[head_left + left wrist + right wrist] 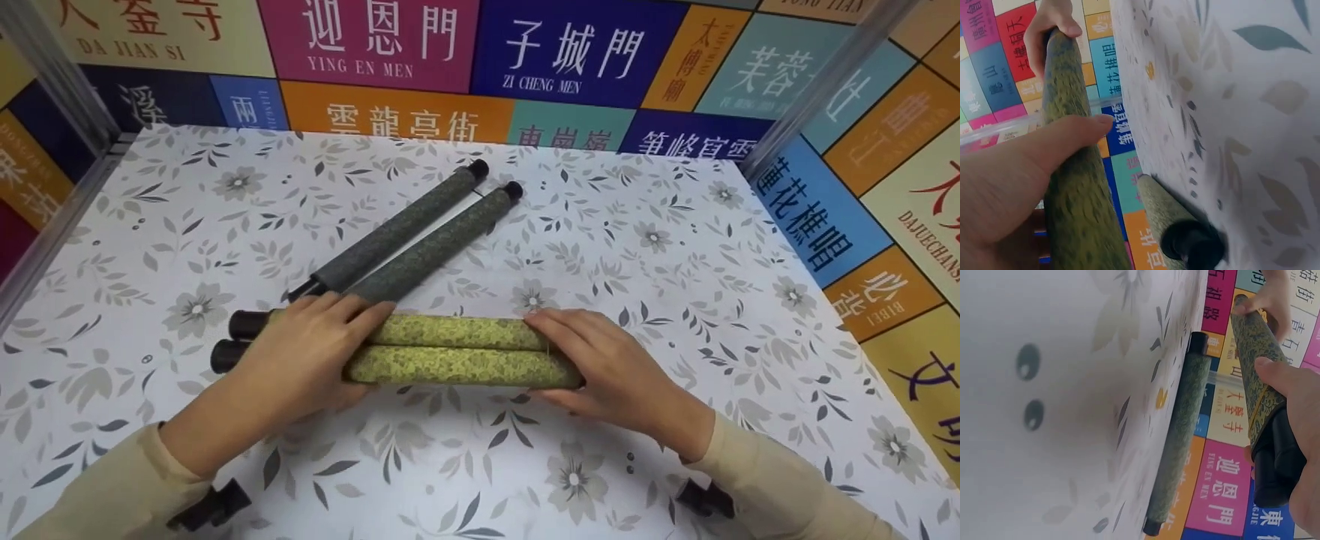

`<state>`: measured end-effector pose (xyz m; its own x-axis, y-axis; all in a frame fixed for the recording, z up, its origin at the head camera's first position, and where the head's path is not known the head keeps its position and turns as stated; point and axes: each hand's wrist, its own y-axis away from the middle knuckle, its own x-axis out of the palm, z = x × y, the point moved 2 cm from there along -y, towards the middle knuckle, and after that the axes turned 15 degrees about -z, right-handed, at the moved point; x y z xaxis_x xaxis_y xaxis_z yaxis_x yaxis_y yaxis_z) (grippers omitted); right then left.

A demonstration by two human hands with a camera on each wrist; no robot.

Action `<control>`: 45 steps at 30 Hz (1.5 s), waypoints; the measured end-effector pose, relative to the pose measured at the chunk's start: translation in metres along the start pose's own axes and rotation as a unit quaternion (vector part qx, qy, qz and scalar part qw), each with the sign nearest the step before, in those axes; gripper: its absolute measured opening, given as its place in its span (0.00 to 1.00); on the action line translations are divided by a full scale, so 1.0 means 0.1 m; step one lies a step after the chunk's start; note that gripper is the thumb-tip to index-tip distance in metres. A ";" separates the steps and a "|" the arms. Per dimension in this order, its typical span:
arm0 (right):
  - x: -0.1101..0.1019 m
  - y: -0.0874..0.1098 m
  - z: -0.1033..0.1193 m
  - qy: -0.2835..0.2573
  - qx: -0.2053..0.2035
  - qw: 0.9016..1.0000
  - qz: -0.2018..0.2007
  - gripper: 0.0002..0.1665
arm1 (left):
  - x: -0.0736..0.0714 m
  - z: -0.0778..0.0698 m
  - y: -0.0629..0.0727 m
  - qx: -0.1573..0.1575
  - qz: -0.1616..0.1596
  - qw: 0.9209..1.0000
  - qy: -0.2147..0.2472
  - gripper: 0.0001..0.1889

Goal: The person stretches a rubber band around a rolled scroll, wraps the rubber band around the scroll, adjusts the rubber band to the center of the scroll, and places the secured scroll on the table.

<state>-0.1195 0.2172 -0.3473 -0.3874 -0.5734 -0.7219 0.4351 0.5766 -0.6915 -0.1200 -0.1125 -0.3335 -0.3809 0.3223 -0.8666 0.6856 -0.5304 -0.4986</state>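
Above the near middle of the bench (pixel 420 435), a yellow-green scroll (pixel 457 365), formed of two rolls side by side, is held with its long axis set crosswise, left to right, nearly level in the head view. Near its left end it is gripped by the left hand (pixel 307 349), beyond which two black knobs (pixel 247 325) are pointed leftward. Its right end is gripped by the right hand (pixel 611 367), where dark end caps (pixel 1272 478) are shown in the right wrist view. Both hands are curled round the rolls, thumbs on the near side. Beyond them, a grey-green scroll (pixel 442 246) is laid on the bench, its long axis slanted from near left to far right.
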 end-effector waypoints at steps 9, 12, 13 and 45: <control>-0.15 -0.02 -0.10 -0.029 0.062 0.996 0.050 0.55 | 0.03 0.05 0.04 -0.029 -0.023 0.998 0.042 0.45; -0.18 -0.04 -0.11 -0.036 0.063 0.996 0.049 0.54 | 0.03 0.05 0.05 -0.030 -0.023 0.999 0.035 0.45; -0.18 -0.05 -0.11 -0.036 0.057 0.997 0.044 0.53 | 0.03 0.05 0.06 -0.029 -0.026 0.999 0.032 0.45; 0.03 -0.07 0.05 -0.031 0.039 0.997 0.058 0.56 | 0.11 -0.14 -0.01 -0.026 -0.035 0.998 0.039 0.47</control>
<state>-0.1202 0.2085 -0.3443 -0.2805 -0.5417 -0.7924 0.5366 0.5960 -0.5973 -0.1166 -0.0977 -0.3420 -0.3810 0.4185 -0.8244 0.6908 -0.4637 -0.5547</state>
